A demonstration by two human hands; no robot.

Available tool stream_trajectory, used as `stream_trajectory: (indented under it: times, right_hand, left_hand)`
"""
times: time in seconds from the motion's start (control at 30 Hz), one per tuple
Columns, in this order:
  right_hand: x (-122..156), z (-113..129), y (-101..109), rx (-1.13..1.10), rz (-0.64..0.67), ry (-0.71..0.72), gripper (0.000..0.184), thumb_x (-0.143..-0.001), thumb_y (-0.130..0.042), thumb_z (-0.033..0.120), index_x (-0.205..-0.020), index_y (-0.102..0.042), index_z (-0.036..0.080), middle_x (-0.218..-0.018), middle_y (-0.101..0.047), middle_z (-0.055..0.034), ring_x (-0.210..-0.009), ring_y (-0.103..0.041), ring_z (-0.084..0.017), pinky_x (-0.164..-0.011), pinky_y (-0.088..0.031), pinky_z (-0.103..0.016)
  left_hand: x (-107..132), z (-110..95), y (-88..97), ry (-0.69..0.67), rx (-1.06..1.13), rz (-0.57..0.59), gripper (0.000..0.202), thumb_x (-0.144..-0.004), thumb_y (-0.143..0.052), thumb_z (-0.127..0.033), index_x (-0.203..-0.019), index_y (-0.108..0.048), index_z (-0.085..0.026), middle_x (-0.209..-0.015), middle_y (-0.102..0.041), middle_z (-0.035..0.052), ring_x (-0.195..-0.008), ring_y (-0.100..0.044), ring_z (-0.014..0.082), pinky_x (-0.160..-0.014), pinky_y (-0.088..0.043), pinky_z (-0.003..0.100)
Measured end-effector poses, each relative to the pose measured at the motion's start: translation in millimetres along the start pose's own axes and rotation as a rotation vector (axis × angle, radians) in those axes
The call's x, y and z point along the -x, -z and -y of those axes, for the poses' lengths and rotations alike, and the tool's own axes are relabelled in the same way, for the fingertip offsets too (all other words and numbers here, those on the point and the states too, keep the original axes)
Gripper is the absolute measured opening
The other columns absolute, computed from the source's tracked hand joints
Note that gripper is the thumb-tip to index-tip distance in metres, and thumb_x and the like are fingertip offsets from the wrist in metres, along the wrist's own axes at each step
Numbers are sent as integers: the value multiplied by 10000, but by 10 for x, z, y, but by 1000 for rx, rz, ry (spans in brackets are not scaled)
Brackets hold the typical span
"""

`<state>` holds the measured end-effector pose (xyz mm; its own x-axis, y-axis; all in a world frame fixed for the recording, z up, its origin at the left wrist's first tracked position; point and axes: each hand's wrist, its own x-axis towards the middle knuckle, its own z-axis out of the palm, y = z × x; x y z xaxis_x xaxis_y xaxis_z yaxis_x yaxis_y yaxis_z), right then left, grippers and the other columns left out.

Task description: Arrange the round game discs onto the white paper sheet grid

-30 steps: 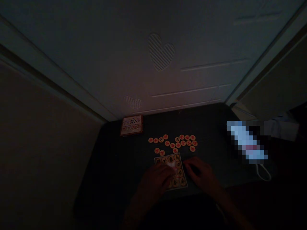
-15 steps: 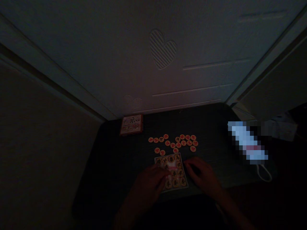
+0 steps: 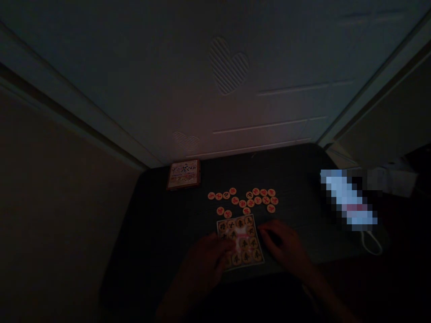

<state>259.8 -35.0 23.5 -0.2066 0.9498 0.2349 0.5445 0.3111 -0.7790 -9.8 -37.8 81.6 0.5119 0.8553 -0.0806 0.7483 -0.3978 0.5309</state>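
The scene is very dark. A small square tray (image 3: 241,242) of round game discs with black characters lies near the front of a dark table (image 3: 161,224). My left hand (image 3: 205,264) rests at the tray's left edge, fingers bent over the lower left discs. My right hand (image 3: 286,249) lies on the table just right of the tray, fingers curled toward its edge. Several loose round discs (image 3: 247,200) with red characters are scattered behind the tray. Whether either hand holds a disc is hidden in the dark.
A small patterned box lid (image 3: 184,174) lies at the table's back left. A pale blurred object (image 3: 348,199) with a white cord loop (image 3: 370,242) sits at the right. A white panelled door with heart reliefs (image 3: 229,65) stands right behind the table.
My left hand has slid down and left off the tray, uncovering more of its discs. The right hand has barely moved.
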Motion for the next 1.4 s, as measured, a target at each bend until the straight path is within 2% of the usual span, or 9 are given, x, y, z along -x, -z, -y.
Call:
stream_trajectory:
  times: [0.23, 0.37, 0.5, 0.7, 0.9, 1.07, 1.17, 1.4]
  right_hand:
    - [-1, 10, -7, -1, -27, 1, 177, -995, -549, 273, -1053, -715, 256, -955, -760, -55, -880, -715, -212, -793, -587, -348]
    - [-7, 15, 2, -12, -18, 4, 178, -994, -546, 268, -1058, -712, 254, -958, -756, -58, -880, -712, -213, -787, -585, -348]
    - [-4, 17, 7, -16, 3, -13, 169, -996, -547, 260, -1054, -705, 255, -958, -752, -52, -894, -708, -214, -798, -577, -353]
    - [6, 14, 3, -29, 5, -29, 165, -993, -553, 247, -1062, -702, 255, -980, -749, -43, -915, -701, -210, -818, -568, -354]
    - [10, 5, -1, -29, 5, -27, 165, -995, -555, 247, -1066, -704, 252, -975, -749, -48, -899, -699, -210, -816, -565, -354]
    - [11, 6, -2, -29, 3, -20, 164, -992, -563, 235, -1076, -703, 254, -995, -753, -46, -916, -702, -206, -829, -565, -342]
    - [9, 5, -6, -28, -11, -22, 157, -989, -568, 239, -1067, -703, 250, -988, -754, -43, -911, -706, -202, -827, -564, -331]
    - [1, 17, -5, -18, -9, -21, 155, -991, -561, 248, -1040, -709, 254, -960, -755, -37, -888, -710, -202, -806, -560, -325]
  left_hand:
    - [9, -3, 32, -9, -38, -64, 322, -907, -518, -124, -1098, -735, -265, -1014, -757, 41, -939, -695, 218, -831, -590, 371]
    - [29, 63, 23, -17, -54, -97, 366, -896, -509, -135, -1152, -729, -276, -1046, -769, 45, -986, -698, 243, -846, -594, 398]
    - [34, 85, 55, 8, -26, -74, 371, -914, -481, -146, -1162, -722, -281, -1065, -763, 42, -972, -699, 239, -848, -591, 401]
    - [14, 13, 70, 25, -9, -35, 420, -935, -459, -124, -1246, -690, -284, -1131, -740, 47, -1008, -694, 218, -894, -585, 385]
    - [21, 35, 71, 41, -27, -53, 382, -928, -485, -132, -1192, -710, -293, -1128, -753, 38, -1016, -704, 226, -900, -594, 396]
    - [41, 136, 122, -5, -15, -143, 393, -903, -483, -112, -1180, -695, -291, -1108, -758, 34, -1017, -714, 235, -898, -602, 430]
    - [5, 235, 165, -51, 36, -224, 347, -942, -484, -124, -1192, -666, -282, -1138, -746, 35, -1047, -704, 215, -938, -586, 425]
    - [-286, 567, 218, -1, 90, -397, 201, -995, -548, -214, -1140, -674, -272, -1159, -719, 43, -1084, -681, 209, -964, -563, 421]
